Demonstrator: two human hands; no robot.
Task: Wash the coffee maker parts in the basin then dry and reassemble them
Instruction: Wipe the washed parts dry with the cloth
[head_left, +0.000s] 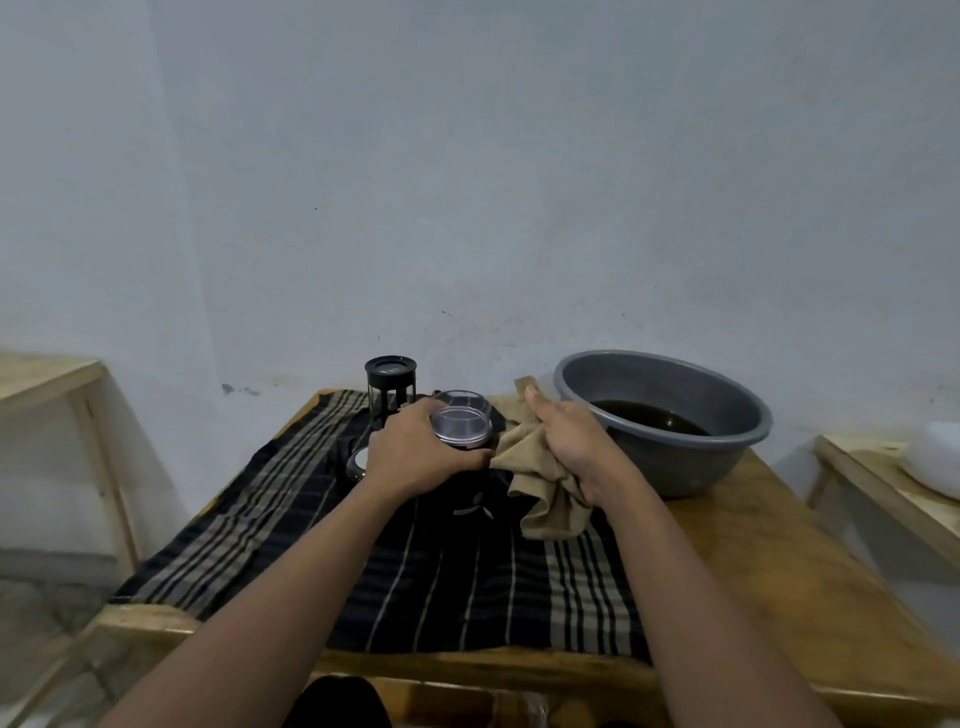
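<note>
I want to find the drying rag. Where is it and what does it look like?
Start at the big gray basin of dark water on the right of the wooden table. Just left of its rim, the right hand grips a crumpled tan rag. It is plain and light brown, unlike the flat black striped cloth beneath it.

You are working over a black cloth crossed with beige and grey stripes — it is lying on a pale honey-wood table. You are facing a grey basin holding dark brown water, a tan rag, a clear glass beaker and a black-framed carafe — all showing against a pale blue-grey wall.
</note>
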